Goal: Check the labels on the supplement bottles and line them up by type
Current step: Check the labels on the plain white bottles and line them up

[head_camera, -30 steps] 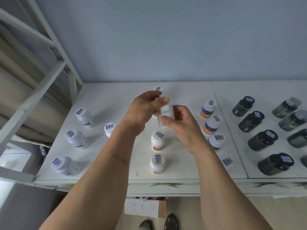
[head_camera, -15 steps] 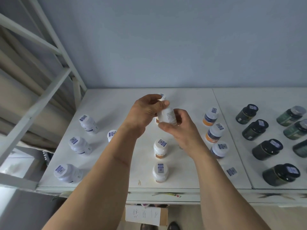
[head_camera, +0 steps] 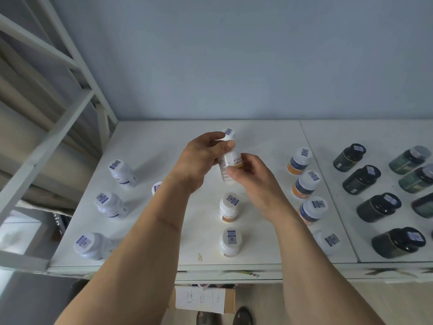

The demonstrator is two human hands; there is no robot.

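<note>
At frame centre, the left hand (head_camera: 201, 158) grips a white bottle (head_camera: 228, 160) near its cap while the right hand (head_camera: 248, 172) pinches its lower body, presumably presenting its label for reading above the white middle column (head_camera: 229, 208).

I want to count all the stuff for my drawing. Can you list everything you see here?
held bottle: 1, white with an orange band, lifted over the table's middle
orange-band bottles: 2, white, middle column
blue-and-orange bottles: 3, white caps, column on the right
plain white bottles: 3, left column, plus a cap peeking behind the left arm
white cap: 1, near front edge
dark jars: 4, black lids, far right
green jars: at least 3, right edge
table: white
metal frame: white, left
paper note: below the table
left hand: grip on bottle
right hand: grip on bottle
</note>
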